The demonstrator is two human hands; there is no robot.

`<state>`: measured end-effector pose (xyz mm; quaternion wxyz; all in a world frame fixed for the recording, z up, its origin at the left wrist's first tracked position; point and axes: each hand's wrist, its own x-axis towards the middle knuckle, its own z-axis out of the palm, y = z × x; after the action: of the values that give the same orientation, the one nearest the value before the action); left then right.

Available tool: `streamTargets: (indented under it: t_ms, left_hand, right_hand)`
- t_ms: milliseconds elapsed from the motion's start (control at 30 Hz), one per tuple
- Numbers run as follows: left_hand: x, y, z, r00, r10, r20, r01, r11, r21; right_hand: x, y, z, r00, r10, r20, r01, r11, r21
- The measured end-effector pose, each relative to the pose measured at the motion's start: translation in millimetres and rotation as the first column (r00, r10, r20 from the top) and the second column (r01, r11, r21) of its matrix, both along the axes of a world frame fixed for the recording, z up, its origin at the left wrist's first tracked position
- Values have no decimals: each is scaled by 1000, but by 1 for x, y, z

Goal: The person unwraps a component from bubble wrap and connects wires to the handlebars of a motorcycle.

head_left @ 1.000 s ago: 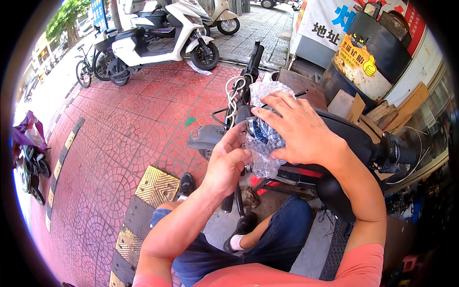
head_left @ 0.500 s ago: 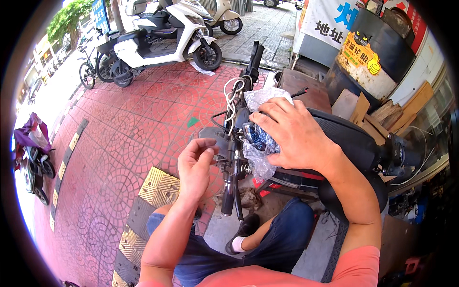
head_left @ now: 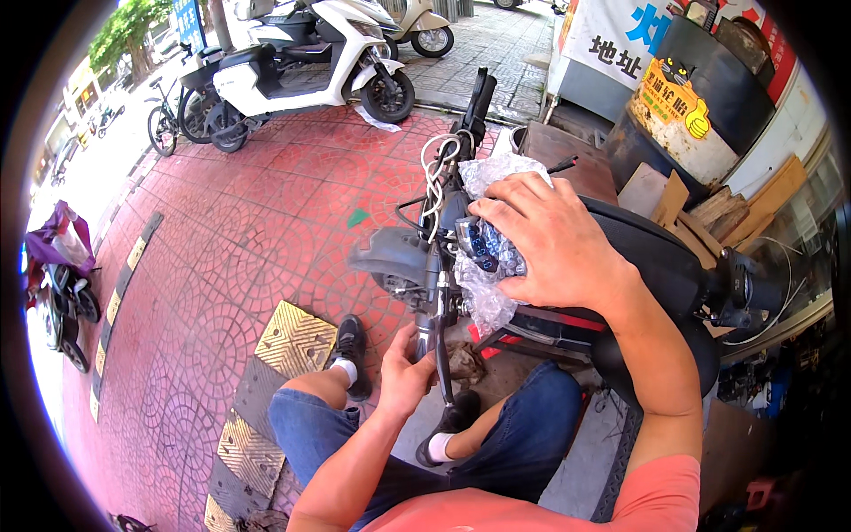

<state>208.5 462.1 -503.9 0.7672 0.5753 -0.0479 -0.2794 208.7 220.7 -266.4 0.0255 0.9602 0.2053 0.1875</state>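
Note:
Under my right hand (head_left: 558,235) is a small device with a lit digital display (head_left: 483,244), wrapped in clear bubble wrap (head_left: 487,301). My thumb and fingers curve over its right side, holding it against the middle of the handlebar (head_left: 441,257). Closer to me, my left hand (head_left: 408,372) has closed round the handlebar's near end, which its fingers partly hide. A black brake lever (head_left: 446,359) runs alongside that hand. Pale looped cable (head_left: 433,186) hangs over the bar's far half. The front wheel's dark mudguard (head_left: 390,253) shows to the left of the bar.
The vehicle's black seat (head_left: 634,253) extends rightward from the handlebar. A large dark drum (head_left: 709,97) and wooden boards (head_left: 753,204) stand at the right. A white scooter (head_left: 310,75) is parked beyond. Yellow-black ramp blocks (head_left: 297,341) lie by my left leg.
My left hand has moved down and right from beside the mudguard onto the near handlebar end. The right hand stays on the wrapped display.

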Motion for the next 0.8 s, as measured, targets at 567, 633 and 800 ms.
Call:
streamTargets:
  t_ms: [567,633,800]
  left_hand:
    - [7,2,-2,991,-4,-130,-21,982,-189]
    - [6,2,0,992,-8,-127,-16,982,-188]
    - [6,2,0,992,-9,-129,-16,981,-194]
  right_hand:
    - [0,5,0,1000,-16,19,16,1000,-25]
    - [-1,6,1,1000,-19,18,20,1000,-24]
    - [-1,5,0,1000,-27,15,27,999,-29]
